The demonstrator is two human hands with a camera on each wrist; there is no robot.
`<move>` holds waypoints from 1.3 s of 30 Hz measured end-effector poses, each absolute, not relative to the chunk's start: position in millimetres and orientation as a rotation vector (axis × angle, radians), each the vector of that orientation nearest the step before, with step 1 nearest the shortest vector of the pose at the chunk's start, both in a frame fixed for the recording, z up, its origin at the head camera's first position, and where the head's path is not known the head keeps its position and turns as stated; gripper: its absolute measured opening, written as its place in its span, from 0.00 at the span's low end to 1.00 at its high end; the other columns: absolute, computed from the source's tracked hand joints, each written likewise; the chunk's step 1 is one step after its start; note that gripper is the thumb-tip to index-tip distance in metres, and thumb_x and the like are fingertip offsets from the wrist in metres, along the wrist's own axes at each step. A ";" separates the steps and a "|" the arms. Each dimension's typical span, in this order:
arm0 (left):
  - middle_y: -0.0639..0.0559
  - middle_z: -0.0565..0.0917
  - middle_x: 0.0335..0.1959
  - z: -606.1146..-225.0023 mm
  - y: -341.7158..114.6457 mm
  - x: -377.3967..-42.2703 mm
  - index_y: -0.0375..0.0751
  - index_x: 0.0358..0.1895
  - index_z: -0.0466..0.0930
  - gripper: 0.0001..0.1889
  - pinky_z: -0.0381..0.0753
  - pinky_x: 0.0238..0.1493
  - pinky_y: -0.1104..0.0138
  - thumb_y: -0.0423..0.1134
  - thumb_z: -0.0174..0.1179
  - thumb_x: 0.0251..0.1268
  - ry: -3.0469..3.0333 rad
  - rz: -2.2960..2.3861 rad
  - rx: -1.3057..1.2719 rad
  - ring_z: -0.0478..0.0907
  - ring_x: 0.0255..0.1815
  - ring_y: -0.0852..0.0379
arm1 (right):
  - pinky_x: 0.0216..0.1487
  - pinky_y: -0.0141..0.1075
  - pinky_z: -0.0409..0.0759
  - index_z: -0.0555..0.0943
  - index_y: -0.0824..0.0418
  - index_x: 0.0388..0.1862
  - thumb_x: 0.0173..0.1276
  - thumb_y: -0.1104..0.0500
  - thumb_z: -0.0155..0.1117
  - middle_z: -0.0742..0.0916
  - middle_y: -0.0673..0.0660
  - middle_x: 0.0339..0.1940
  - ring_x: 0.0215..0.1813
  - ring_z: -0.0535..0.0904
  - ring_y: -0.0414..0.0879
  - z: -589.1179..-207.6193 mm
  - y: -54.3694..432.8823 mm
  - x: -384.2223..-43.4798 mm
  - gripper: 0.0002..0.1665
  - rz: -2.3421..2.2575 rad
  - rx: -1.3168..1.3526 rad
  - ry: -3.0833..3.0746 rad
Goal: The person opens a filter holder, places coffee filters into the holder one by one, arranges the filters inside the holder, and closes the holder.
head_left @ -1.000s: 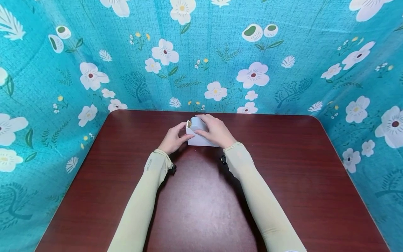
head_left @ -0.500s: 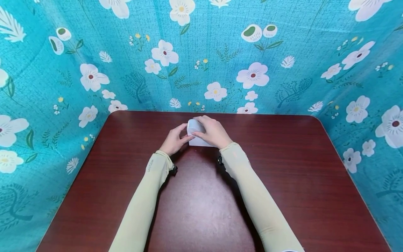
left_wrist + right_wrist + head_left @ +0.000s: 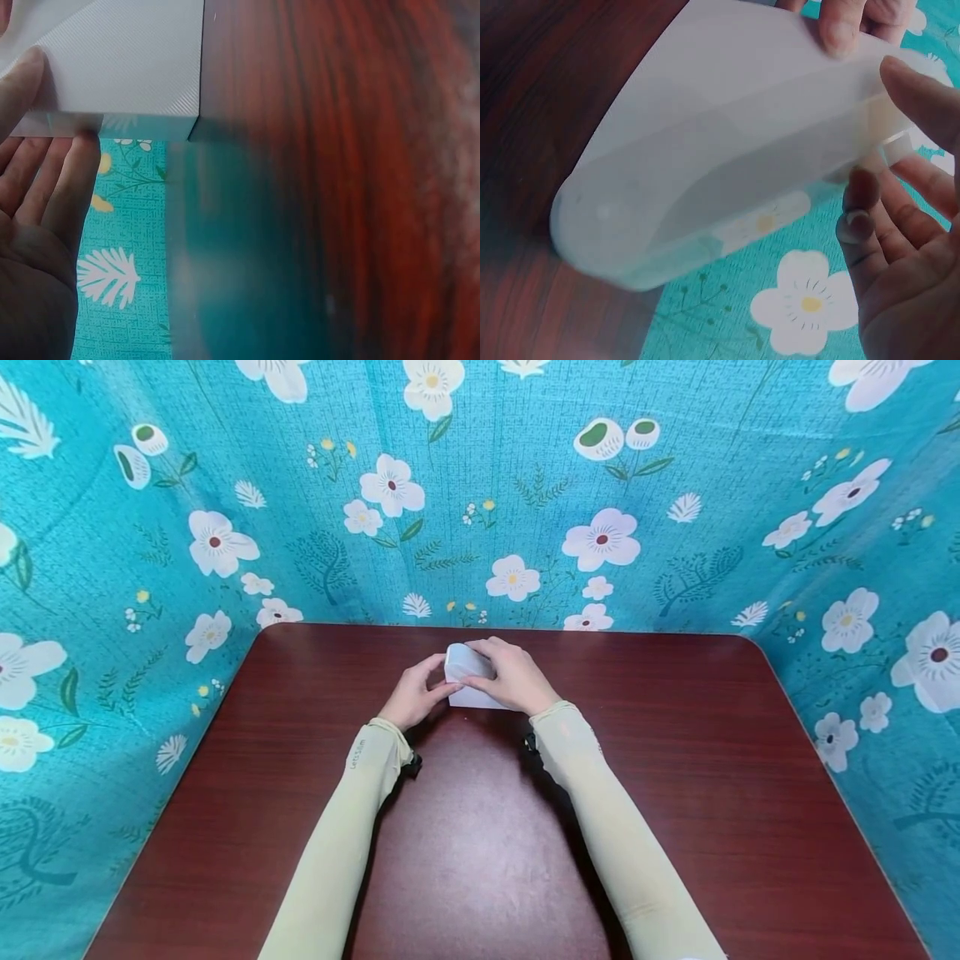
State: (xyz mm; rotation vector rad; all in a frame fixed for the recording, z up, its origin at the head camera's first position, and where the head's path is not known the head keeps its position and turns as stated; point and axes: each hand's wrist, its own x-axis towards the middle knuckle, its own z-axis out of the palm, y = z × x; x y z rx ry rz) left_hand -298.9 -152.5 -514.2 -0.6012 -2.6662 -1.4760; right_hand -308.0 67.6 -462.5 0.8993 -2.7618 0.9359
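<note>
A small white box (image 3: 474,697) with a clouded, see-through rounded cover (image 3: 465,662) stands near the table's far edge. My left hand (image 3: 411,695) holds its left end; in the left wrist view the thumb (image 3: 22,86) presses the box's ribbed near face (image 3: 135,60) and the fingers lie under its smooth end. My right hand (image 3: 514,675) grips the cover from above. In the right wrist view its thumb (image 3: 919,94) lies on one side of the cover and its fingers curl at the other. The cover reaches the box's left end, and the box's right part is hidden behind my right hand.
The dark red wood-grain table (image 3: 675,760) has rounded far corners. A turquoise flowered cloth (image 3: 480,485) hangs behind it and along both sides. Pale sleeves (image 3: 322,860) cover both forearms, and a small black device sits beneath each wrist.
The cover has moved left and down under my right hand, so the opening with something yellowish-brown inside at the left end no longer shows. In the last half second little has moved.
</note>
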 end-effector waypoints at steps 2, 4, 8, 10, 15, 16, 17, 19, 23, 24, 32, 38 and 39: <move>0.40 0.84 0.61 -514.2 -152.7 -299.7 0.38 0.68 0.76 0.25 0.80 0.64 0.47 0.37 0.69 0.69 -2.659 -1.486 -0.603 0.80 0.62 0.44 | 0.52 0.44 0.82 0.81 0.58 0.66 0.66 0.51 0.77 0.87 0.56 0.54 0.47 0.83 0.49 -463.9 73.0 -308.3 0.32 0.944 0.895 -2.769; 0.39 0.84 0.60 -513.8 -152.2 -300.6 0.38 0.67 0.76 0.25 0.80 0.64 0.46 0.37 0.69 0.69 -2.653 -1.497 -0.609 0.81 0.61 0.43 | 0.50 0.44 0.82 0.82 0.58 0.65 0.65 0.51 0.78 0.87 0.56 0.51 0.43 0.83 0.48 -465.5 79.2 -309.0 0.31 0.949 0.885 -2.784; 0.40 0.85 0.59 -511.9 -148.3 -301.5 0.38 0.67 0.77 0.25 0.80 0.64 0.47 0.37 0.69 0.69 -2.662 -1.496 -0.619 0.81 0.61 0.44 | 0.48 0.43 0.83 0.84 0.58 0.62 0.63 0.53 0.80 0.87 0.55 0.48 0.38 0.83 0.48 -471.4 93.7 -310.0 0.29 0.960 0.856 -2.826; 0.39 0.84 0.59 -510.8 -144.3 -301.4 0.38 0.67 0.76 0.25 0.80 0.64 0.47 0.36 0.69 0.69 -2.672 -1.498 -0.624 0.81 0.60 0.44 | 0.48 0.42 0.82 0.84 0.57 0.61 0.63 0.53 0.80 0.87 0.54 0.48 0.37 0.82 0.47 -473.8 101.3 -309.8 0.28 0.962 0.839 -2.848; 0.42 0.85 0.59 -508.1 -131.3 -303.0 0.39 0.67 0.77 0.25 0.81 0.61 0.49 0.38 0.69 0.70 -2.691 -1.464 -0.637 0.81 0.56 0.48 | 0.43 0.41 0.81 0.85 0.57 0.60 0.63 0.52 0.80 0.88 0.54 0.47 0.36 0.80 0.48 -473.7 118.4 -308.7 0.27 0.976 0.802 -2.881; 0.42 0.85 0.59 -507.8 -128.4 -303.6 0.40 0.67 0.77 0.25 0.82 0.60 0.50 0.38 0.69 0.70 -2.690 -1.454 -0.641 0.81 0.55 0.49 | 0.43 0.41 0.81 0.85 0.57 0.60 0.63 0.52 0.80 0.88 0.54 0.48 0.37 0.80 0.49 -473.4 121.6 -308.8 0.27 0.975 0.795 -2.884; 0.43 0.85 0.59 -507.7 -125.6 -304.3 0.40 0.67 0.77 0.25 0.82 0.60 0.50 0.39 0.69 0.70 -2.688 -1.443 -0.645 0.81 0.55 0.49 | 0.42 0.41 0.81 0.85 0.57 0.60 0.63 0.53 0.80 0.88 0.54 0.48 0.37 0.80 0.49 -473.0 124.7 -308.9 0.27 0.976 0.789 -2.886; 0.44 0.85 0.59 -508.2 -119.9 -305.2 0.40 0.67 0.77 0.25 0.82 0.60 0.51 0.39 0.69 0.70 -2.679 -1.438 -0.656 0.81 0.56 0.50 | 0.43 0.41 0.81 0.85 0.58 0.60 0.63 0.53 0.80 0.88 0.55 0.48 0.37 0.81 0.49 -472.3 130.6 -308.7 0.27 0.977 0.774 -2.894; 0.45 0.85 0.60 -511.0 -110.1 -304.9 0.40 0.67 0.77 0.25 0.81 0.62 0.54 0.41 0.69 0.70 -2.677 -1.418 -0.673 0.81 0.59 0.51 | 0.42 0.41 0.80 0.85 0.59 0.60 0.63 0.53 0.79 0.88 0.56 0.48 0.38 0.80 0.49 -473.5 140.1 -307.6 0.27 0.976 0.751 -2.911; 0.45 0.85 0.60 -511.6 -108.3 -304.5 0.40 0.67 0.77 0.25 0.81 0.62 0.54 0.41 0.69 0.69 -2.676 -1.418 -0.675 0.82 0.59 0.51 | 0.42 0.41 0.80 0.85 0.59 0.61 0.63 0.53 0.79 0.88 0.56 0.48 0.38 0.80 0.49 -474.1 141.8 -307.4 0.27 0.975 0.746 -2.916; 0.44 0.85 0.59 -511.0 -101.2 -302.3 0.40 0.66 0.78 0.24 0.82 0.60 0.54 0.40 0.69 0.69 -2.666 -1.422 -0.664 0.82 0.58 0.51 | 0.41 0.41 0.78 0.84 0.61 0.62 0.64 0.55 0.79 0.88 0.57 0.50 0.40 0.80 0.54 -476.6 147.6 -306.5 0.28 0.997 0.729 -2.918; 0.46 0.83 0.62 -512.6 -101.4 -300.9 0.41 0.68 0.76 0.25 0.82 0.62 0.61 0.40 0.69 0.70 -2.714 -1.420 -0.650 0.81 0.63 0.52 | 0.41 0.41 0.77 0.83 0.59 0.63 0.65 0.54 0.78 0.87 0.56 0.50 0.40 0.79 0.53 -478.8 147.2 -305.5 0.29 0.986 0.696 -2.926; 0.46 0.82 0.63 -513.7 -102.1 -300.6 0.41 0.69 0.75 0.26 0.81 0.63 0.62 0.40 0.69 0.70 -2.722 -1.431 -0.652 0.80 0.65 0.52 | 0.41 0.41 0.77 0.83 0.59 0.63 0.65 0.54 0.79 0.87 0.56 0.51 0.40 0.79 0.52 -479.0 147.3 -304.8 0.29 0.990 0.695 -2.924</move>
